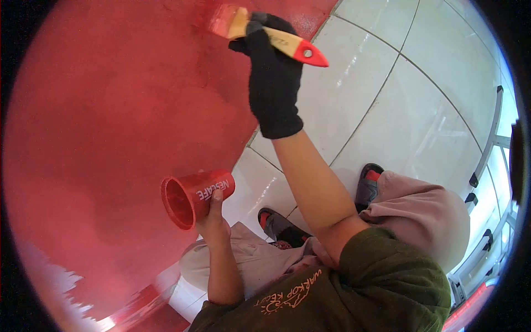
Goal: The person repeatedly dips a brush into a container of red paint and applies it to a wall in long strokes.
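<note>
My right hand (274, 77), in a black glove, grips a paintbrush (282, 41) with a wooden handle and a red tip. Its bristles, coated red, are against or just over the red painted surface (110, 99) at the top. Lower down, my bare left hand (214, 216) holds a red cup (199, 193) with white lettering. The cup is tilted, its mouth facing left, and red coats the inside. How much paint it holds cannot be made out.
White floor tiles (398, 105) border the red area on the right. My feet in dark sandals (281, 226) are below the tiles' middle. A metal ladder-like frame (487, 149) stands at the far right. Ragged pale patches (66, 288) show at lower left.
</note>
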Action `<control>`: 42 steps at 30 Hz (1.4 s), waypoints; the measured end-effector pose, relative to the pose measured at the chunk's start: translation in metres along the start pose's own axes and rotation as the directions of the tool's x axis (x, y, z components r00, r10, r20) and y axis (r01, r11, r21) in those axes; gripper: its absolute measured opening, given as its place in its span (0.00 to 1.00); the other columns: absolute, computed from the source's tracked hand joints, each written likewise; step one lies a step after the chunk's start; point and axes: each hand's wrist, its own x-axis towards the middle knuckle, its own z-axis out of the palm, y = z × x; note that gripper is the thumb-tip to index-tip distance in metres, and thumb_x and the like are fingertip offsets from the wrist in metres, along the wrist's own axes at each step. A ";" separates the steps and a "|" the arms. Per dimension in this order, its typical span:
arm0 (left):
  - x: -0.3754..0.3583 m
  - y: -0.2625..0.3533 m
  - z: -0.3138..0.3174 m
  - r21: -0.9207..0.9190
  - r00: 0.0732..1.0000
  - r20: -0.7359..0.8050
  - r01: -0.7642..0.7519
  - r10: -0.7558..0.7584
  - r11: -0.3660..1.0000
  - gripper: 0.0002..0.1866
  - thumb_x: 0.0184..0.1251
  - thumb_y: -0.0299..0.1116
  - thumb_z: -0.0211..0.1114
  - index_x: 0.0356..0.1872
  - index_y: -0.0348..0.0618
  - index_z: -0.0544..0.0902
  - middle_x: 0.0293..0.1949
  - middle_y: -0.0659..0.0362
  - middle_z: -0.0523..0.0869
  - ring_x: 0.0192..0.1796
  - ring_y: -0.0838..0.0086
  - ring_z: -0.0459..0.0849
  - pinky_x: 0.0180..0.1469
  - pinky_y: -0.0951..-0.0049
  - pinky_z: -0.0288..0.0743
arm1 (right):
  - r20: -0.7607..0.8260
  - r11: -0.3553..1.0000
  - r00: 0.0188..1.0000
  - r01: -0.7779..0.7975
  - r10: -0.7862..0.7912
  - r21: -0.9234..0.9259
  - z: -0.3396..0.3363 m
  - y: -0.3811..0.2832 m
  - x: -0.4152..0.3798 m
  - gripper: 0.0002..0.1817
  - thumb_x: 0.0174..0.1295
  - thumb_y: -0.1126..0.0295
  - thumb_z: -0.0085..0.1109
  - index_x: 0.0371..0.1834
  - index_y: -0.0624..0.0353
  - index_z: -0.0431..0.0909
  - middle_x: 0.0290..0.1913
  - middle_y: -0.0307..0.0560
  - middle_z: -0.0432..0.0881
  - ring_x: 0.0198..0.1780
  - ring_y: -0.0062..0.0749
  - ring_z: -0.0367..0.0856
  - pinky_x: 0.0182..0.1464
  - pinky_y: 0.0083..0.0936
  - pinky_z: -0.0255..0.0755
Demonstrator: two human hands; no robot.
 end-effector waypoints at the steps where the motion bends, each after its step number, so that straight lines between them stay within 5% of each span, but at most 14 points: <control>1: 0.000 0.000 0.000 0.017 1.000 -0.006 0.006 -0.006 1.000 0.33 0.54 0.20 0.66 0.62 0.39 0.61 0.57 0.51 0.73 0.57 0.65 0.73 0.59 0.64 0.70 | -0.008 0.991 0.999 -0.039 0.041 0.129 -0.008 0.002 0.004 0.12 0.63 0.69 0.54 0.46 0.65 0.71 0.37 0.46 0.78 0.37 0.30 0.80 0.40 0.25 0.77; 4: -0.001 0.002 0.003 0.002 1.000 -0.007 0.007 -0.007 1.000 0.33 0.54 0.20 0.65 0.62 0.39 0.61 0.57 0.50 0.72 0.57 0.65 0.73 0.60 0.63 0.69 | -0.096 0.937 0.972 -0.179 0.216 0.300 -0.057 0.048 0.009 0.15 0.64 0.67 0.53 0.49 0.64 0.69 0.39 0.49 0.78 0.36 0.34 0.81 0.40 0.32 0.79; 10: -0.002 0.001 0.000 -0.041 1.000 0.001 -0.007 0.007 0.999 0.34 0.53 0.20 0.66 0.62 0.39 0.61 0.57 0.50 0.73 0.57 0.64 0.73 0.61 0.63 0.69 | -0.455 0.945 0.856 -0.317 0.246 -0.085 -0.161 0.096 -0.012 0.13 0.64 0.64 0.54 0.46 0.62 0.73 0.40 0.44 0.79 0.37 0.26 0.80 0.37 0.23 0.78; 12: -0.003 0.000 0.001 -0.055 1.000 0.000 -0.004 0.004 0.998 0.34 0.53 0.20 0.66 0.62 0.39 0.62 0.57 0.50 0.73 0.57 0.64 0.73 0.61 0.63 0.68 | -0.362 0.919 0.913 -0.293 0.187 -0.265 -0.166 0.114 -0.015 0.12 0.63 0.66 0.54 0.46 0.60 0.73 0.40 0.44 0.79 0.37 0.25 0.79 0.37 0.23 0.77; 20: 0.000 0.000 -0.001 -0.020 0.999 0.010 -0.037 0.037 0.999 0.32 0.52 0.20 0.67 0.59 0.39 0.65 0.56 0.51 0.74 0.55 0.66 0.75 0.58 0.64 0.71 | -0.058 0.991 0.991 -0.120 0.124 0.066 -0.066 0.036 -0.002 0.14 0.63 0.68 0.54 0.48 0.65 0.70 0.40 0.46 0.77 0.38 0.31 0.80 0.41 0.29 0.78; 23: 0.000 0.001 0.000 -0.013 1.000 -0.003 -0.021 0.021 1.000 0.31 0.53 0.19 0.66 0.60 0.39 0.65 0.56 0.52 0.74 0.55 0.66 0.75 0.58 0.63 0.71 | -0.176 0.994 0.981 -0.096 0.088 -0.042 -0.100 0.057 0.001 0.14 0.64 0.67 0.53 0.48 0.64 0.71 0.41 0.47 0.78 0.38 0.31 0.80 0.41 0.28 0.78; 25: 0.000 0.002 -0.001 -0.026 1.000 -0.008 -0.023 0.023 0.999 0.31 0.53 0.20 0.66 0.60 0.39 0.64 0.57 0.52 0.74 0.56 0.66 0.74 0.58 0.63 0.71 | -0.291 0.946 0.956 -0.135 0.046 -0.293 -0.132 0.089 -0.020 0.13 0.65 0.65 0.53 0.47 0.62 0.72 0.41 0.45 0.79 0.39 0.27 0.79 0.40 0.24 0.77; 27: 0.001 0.001 -0.002 -0.034 1.000 -0.008 -0.021 0.020 0.999 0.32 0.53 0.20 0.66 0.60 0.39 0.64 0.57 0.52 0.74 0.56 0.66 0.74 0.58 0.63 0.71 | -0.389 0.853 0.904 -0.338 0.177 -0.398 -0.148 0.104 -0.049 0.08 0.65 0.68 0.51 0.41 0.59 0.74 0.34 0.38 0.77 0.31 0.21 0.74 0.35 0.20 0.71; 30: -0.001 0.000 -0.004 -0.025 1.000 -0.002 -0.022 0.022 0.999 0.32 0.53 0.20 0.65 0.60 0.39 0.64 0.57 0.52 0.73 0.57 0.66 0.74 0.57 0.63 0.72 | -0.418 0.842 0.856 -0.446 0.303 -0.304 -0.150 0.132 -0.086 0.07 0.63 0.69 0.53 0.41 0.59 0.75 0.37 0.39 0.78 0.37 0.21 0.75 0.41 0.20 0.71; 36: 0.000 0.000 -0.008 -0.028 0.999 -0.027 -0.023 0.022 0.999 0.32 0.54 0.19 0.65 0.61 0.39 0.63 0.58 0.51 0.73 0.57 0.66 0.74 0.58 0.63 0.71 | -0.169 0.921 0.974 -0.198 0.148 -0.335 -0.075 0.097 -0.096 0.10 0.64 0.71 0.52 0.45 0.61 0.72 0.39 0.42 0.77 0.38 0.25 0.77 0.42 0.23 0.74; 39: 0.001 0.000 -0.011 -0.007 0.999 -0.033 0.003 -0.003 1.000 0.32 0.53 0.19 0.65 0.60 0.39 0.64 0.58 0.51 0.73 0.56 0.66 0.74 0.58 0.64 0.71 | -0.172 0.976 0.977 -0.155 0.128 -0.153 -0.030 0.040 -0.089 0.09 0.65 0.70 0.51 0.45 0.63 0.71 0.39 0.44 0.77 0.38 0.27 0.77 0.41 0.23 0.74; 42: 0.003 -0.002 -0.014 -0.032 1.000 -0.025 -0.002 0.001 0.999 0.32 0.53 0.19 0.66 0.60 0.39 0.64 0.57 0.52 0.73 0.56 0.67 0.74 0.58 0.64 0.71 | -0.298 0.971 0.953 -0.120 0.055 -0.206 -0.038 0.037 -0.082 0.10 0.66 0.68 0.49 0.44 0.63 0.71 0.38 0.45 0.77 0.37 0.27 0.78 0.40 0.24 0.74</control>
